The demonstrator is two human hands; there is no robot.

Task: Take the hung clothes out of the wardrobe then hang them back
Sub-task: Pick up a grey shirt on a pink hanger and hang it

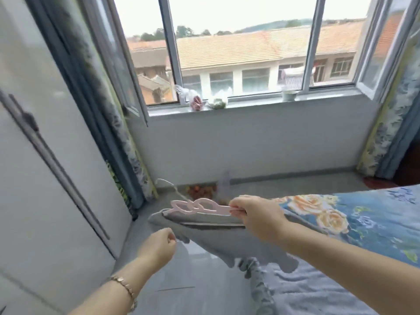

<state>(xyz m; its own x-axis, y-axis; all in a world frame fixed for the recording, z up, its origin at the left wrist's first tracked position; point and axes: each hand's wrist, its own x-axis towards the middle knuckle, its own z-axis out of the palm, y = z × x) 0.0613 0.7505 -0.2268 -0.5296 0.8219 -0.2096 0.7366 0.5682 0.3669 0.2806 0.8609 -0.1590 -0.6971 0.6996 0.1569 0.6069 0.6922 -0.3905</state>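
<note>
Pink hanger [197, 207], one, pinched by right hand [256, 215]; left hand [159, 246] pinches one grey garment [218, 238].

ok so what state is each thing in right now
pink plastic hanger: out of the wardrobe, one end held in right-hand grip
grey cloth garment: hangs below the hanger, edge pinched in left-hand grip
white wardrobe door: looks shut
left window sash: swung open
</note>
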